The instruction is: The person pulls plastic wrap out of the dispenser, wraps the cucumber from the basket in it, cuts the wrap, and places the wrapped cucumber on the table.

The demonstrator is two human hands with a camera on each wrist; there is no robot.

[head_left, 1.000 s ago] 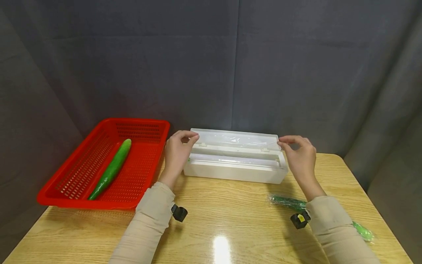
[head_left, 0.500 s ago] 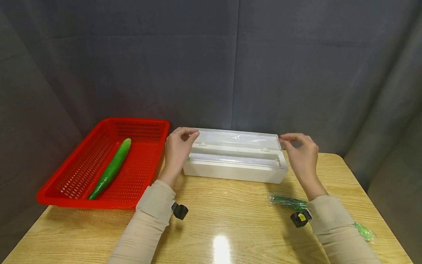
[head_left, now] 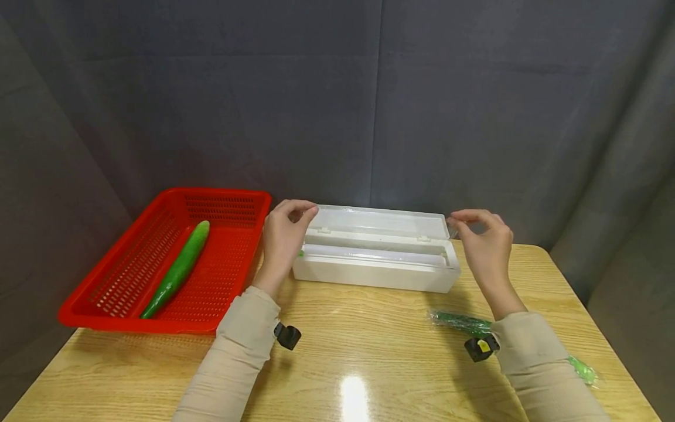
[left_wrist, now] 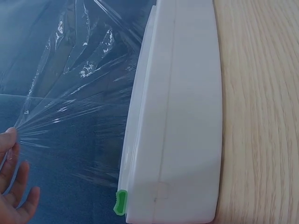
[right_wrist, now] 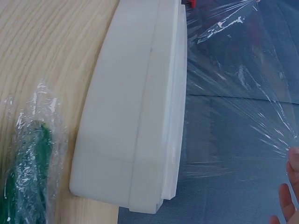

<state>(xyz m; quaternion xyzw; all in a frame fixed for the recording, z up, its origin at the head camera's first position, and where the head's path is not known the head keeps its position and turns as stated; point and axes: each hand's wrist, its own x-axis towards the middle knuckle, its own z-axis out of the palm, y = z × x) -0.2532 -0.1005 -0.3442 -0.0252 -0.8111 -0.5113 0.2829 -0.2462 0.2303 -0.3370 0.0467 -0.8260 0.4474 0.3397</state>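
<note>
A white cling film dispenser [head_left: 374,275] stands on the table with its lid [head_left: 382,224] raised and a roll [head_left: 369,254] inside. My left hand [head_left: 282,237] pinches one corner of the clear cling film [left_wrist: 70,102] between thumb and fingertips, above the box's left end. At the right end, my right hand [head_left: 486,249] pinches the opposite corner. Between them the film stretches up from the box, with creases fanning out from each pinch in both wrist views. A small green slider [left_wrist: 120,201] sits at the dispenser's left edge.
On the left, a red plastic basket [head_left: 232,281] holds a green cucumber [head_left: 179,269]. A film-wrapped cucumber [head_left: 461,322] lies at the right, partly hidden by the right forearm. Behind the wooden table [head_left: 369,346] hangs a dark grey curtain [head_left: 337,117].
Both hands have risen a little, the right one also shifting outward to the right, and the cling film has been lifted with them. The dispenser and basket stay in place.
</note>
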